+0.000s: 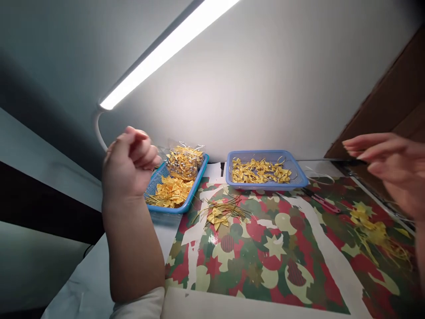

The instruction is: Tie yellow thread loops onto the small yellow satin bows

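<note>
Watching through the head camera. Left hand (133, 155): raised, fingers curled in, thumb laid against the forefinger; I cannot tell whether anything thin is pinched there. Pale sleeve (142, 305) at the forearm. Right hand (395, 159): raised at the right edge, fingers loosely stretched, thumb beneath; blurred, so I cannot tell if the fingertips hold something small.

Behind the left hand, partly hidden by it: a teal-rimmed basket (198, 184) with loose yellow blossoms (174, 190) in front and a clear bag (184, 161) of more yellow pieces at the back. Below the right hand, a blurred yellow heap (375, 230) with trailing stems.

Between the hands, well apart from both, a yellow flower (217, 219) lies by a spread of thin stems (234, 207) on a patterned sheet (252, 252). Beyond: a blue basket (262, 187) of yellow flowers, a pink-handled tool (325, 204) just beside its right corner. White surface (212, 299) underneath, lit lamp (169, 48) overhead, cardboard (381, 97) far right.
</note>
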Motion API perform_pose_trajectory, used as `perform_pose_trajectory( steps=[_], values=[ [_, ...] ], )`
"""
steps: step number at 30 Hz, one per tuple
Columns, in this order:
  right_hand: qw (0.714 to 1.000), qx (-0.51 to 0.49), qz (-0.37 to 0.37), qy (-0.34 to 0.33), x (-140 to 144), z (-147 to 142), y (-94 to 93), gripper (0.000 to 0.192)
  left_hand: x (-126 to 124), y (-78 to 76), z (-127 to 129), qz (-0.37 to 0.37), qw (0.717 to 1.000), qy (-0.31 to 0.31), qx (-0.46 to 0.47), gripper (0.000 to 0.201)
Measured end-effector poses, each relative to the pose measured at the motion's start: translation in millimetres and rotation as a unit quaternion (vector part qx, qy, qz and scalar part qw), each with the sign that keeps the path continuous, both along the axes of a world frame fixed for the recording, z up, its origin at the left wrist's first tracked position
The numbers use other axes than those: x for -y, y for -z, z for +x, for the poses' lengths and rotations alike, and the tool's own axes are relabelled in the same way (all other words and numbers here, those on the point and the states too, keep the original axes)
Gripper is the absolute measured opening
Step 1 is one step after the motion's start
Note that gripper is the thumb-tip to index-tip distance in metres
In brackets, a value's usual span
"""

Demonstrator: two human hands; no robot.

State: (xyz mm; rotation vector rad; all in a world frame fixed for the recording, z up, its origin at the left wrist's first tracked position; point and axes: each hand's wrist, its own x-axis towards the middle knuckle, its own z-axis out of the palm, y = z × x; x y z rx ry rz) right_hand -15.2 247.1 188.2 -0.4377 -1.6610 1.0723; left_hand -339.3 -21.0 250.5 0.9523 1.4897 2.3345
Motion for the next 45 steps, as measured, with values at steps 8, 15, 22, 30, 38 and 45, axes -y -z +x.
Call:
perform_pose_trajectory(
  steps=[8,15,22,30,38,45],
  values=[
    [0.959,0.066,-0.128,-0.243,82.8,-66.4,-7.2,0.021,-32.0,29.1,36.1,-0.19,0.959,0.177,-0.109,0.027],
    [0.857,0.197,-0.196,-0.434,102.3,-144.5,-15.8,0.044,-46.5,40.2,52.0,-0.214,0.946,0.209,-0.128,0.032],
    [0.809,0.182,-0.239,-0.505,99.8,-137.9,3.5,0.039,-46.1,34.2,49.4,-0.127,0.974,0.189,-0.017,0.023],
    [0.869,0.073,-0.215,-0.44,115.7,-123.9,27.4,0.036,-42.5,26.3,38.7,-0.083,0.971,0.207,0.088,0.027],
    [0.93,0.007,-0.143,-0.337,125.3,-121.2,33.3,0.046,-47.1,30.5,41.4,-0.082,0.971,0.208,0.086,0.027],
    [0.95,0.015,-0.107,-0.292,127.1,-117.8,34.8,0.043,-48.7,29.9,47.5,-0.029,0.978,0.187,0.092,0.028]
  ],
)
